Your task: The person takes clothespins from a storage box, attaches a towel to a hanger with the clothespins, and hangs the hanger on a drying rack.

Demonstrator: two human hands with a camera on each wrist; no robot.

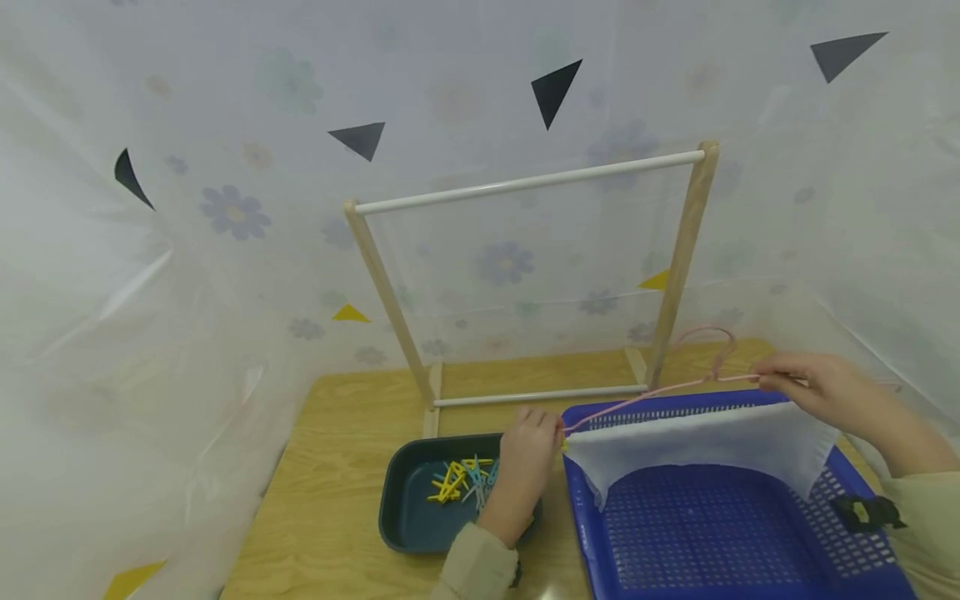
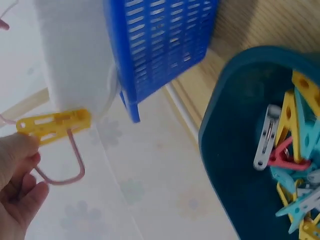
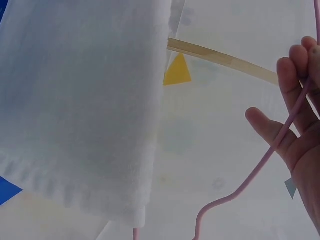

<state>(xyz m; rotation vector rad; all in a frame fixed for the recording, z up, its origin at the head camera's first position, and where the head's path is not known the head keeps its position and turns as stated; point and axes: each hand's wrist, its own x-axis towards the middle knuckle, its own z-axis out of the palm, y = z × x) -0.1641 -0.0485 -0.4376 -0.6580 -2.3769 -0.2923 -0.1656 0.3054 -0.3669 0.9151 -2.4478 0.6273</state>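
A pink wire hanger spans both hands, its hook pointing up and back. A white cloth hangs from its lower bar. At the left end, my left hand pinches a yellow clothespin that sits over the cloth and the wire. My right hand holds the right side of the hanger; in the right wrist view the wire runs across the palm, with the fingers curled loosely and the thumb apart. Below the cloth stands a blue plastic basket.
A dark green tray with clothespins in several colours stands left of the basket, partly behind my left forearm. At the back is a wooden rack with a white top rod. Patterned sheeting surrounds the wooden table.
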